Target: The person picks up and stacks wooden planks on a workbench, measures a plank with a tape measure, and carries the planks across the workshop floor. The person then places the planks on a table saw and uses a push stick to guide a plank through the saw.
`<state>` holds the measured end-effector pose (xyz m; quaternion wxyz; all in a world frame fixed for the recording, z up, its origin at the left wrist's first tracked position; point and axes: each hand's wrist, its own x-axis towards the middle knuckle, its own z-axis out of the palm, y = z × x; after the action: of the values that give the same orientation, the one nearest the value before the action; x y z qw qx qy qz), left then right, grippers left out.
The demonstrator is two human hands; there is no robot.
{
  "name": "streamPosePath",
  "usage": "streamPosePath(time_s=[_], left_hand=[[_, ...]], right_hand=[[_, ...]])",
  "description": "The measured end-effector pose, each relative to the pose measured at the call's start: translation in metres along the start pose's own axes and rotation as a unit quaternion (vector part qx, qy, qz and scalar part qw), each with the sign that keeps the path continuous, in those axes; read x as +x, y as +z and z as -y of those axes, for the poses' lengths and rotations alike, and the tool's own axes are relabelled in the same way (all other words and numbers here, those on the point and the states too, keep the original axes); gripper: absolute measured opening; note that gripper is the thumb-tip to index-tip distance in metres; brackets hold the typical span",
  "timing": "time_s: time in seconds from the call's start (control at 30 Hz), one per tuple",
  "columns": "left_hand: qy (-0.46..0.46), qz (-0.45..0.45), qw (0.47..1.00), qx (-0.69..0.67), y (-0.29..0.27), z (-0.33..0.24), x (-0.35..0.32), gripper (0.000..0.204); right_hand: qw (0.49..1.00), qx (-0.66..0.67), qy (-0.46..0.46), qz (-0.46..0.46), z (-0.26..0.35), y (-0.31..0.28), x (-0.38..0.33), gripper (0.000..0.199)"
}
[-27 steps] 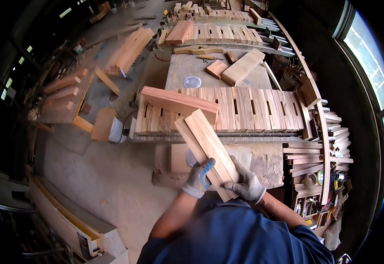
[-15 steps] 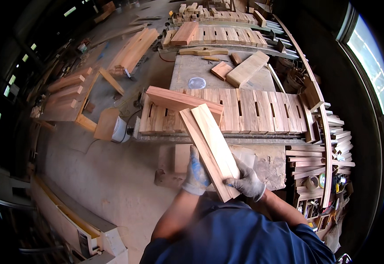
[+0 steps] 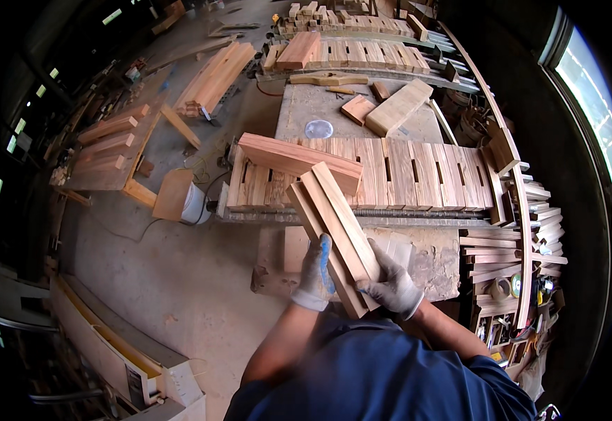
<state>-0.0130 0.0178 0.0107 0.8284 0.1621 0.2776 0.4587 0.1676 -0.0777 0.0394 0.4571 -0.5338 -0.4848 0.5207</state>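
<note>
Two pale wooden boards (image 3: 345, 228) lie face against face, slightly offset, and slant upward to the left in front of my body. My left hand (image 3: 314, 277), in a white and blue work glove, is closed along their left side. The gloved right hand (image 3: 394, 286) grips their lower right part, its thumb across the wood. Just beyond their upper ends, a thick reddish plank (image 3: 299, 163) rests diagonally on a row of slotted wooden blocks (image 3: 418, 175) set side by side in a long clamp.
Behind the row is a grey work surface (image 3: 299, 112) with a thick pale block (image 3: 398, 107) and a small reddish block (image 3: 357, 109). A white bucket (image 3: 194, 205) stands at the left. Stacked wood strips (image 3: 492, 252) lie at the right, beside a long thin batten (image 3: 523, 259).
Both hands have tilted the boards, so their narrow edges and a step between them show more. The view has shifted slightly; the plank and clamped row have stayed put.
</note>
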Motion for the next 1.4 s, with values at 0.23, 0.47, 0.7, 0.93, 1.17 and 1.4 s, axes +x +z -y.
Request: streamPosePath(time_s=[0.23, 0.47, 0.7, 0.93, 1.17, 1.4], left_hand=[[0.036, -0.067, 0.996, 0.051, 0.005, 0.005, 0.002, 0.048], [0.081, -0.093, 0.980, 0.158, 0.034, 0.013, 0.004, 0.054], [0.098, -0.047, 0.957, 0.267, 0.067, 0.015, 0.000, 0.066], [0.017, 0.060, 0.964, 0.259, 0.085, 0.047, 0.007, 0.081], [-0.119, 0.139, 0.948, 0.262, 0.088, 0.086, 0.044, 0.091], [-0.137, 0.081, 0.935, 0.316, 0.139, 0.119, 0.066, 0.064]], right_hand=[[0.991, -0.134, 0.005, 0.002, 0.003, 0.000, -0.007, 0.115], [0.979, -0.196, -0.012, -0.058, 0.003, 0.002, -0.011, 0.145], [0.963, -0.223, 0.020, -0.152, 0.009, 0.006, -0.021, 0.129], [0.973, -0.075, 0.123, -0.182, 0.036, -0.042, -0.048, 0.108], [0.985, 0.010, 0.150, -0.083, 0.021, -0.097, -0.065, 0.106], [0.973, -0.087, 0.153, -0.151, -0.033, -0.171, -0.101, 0.107]])
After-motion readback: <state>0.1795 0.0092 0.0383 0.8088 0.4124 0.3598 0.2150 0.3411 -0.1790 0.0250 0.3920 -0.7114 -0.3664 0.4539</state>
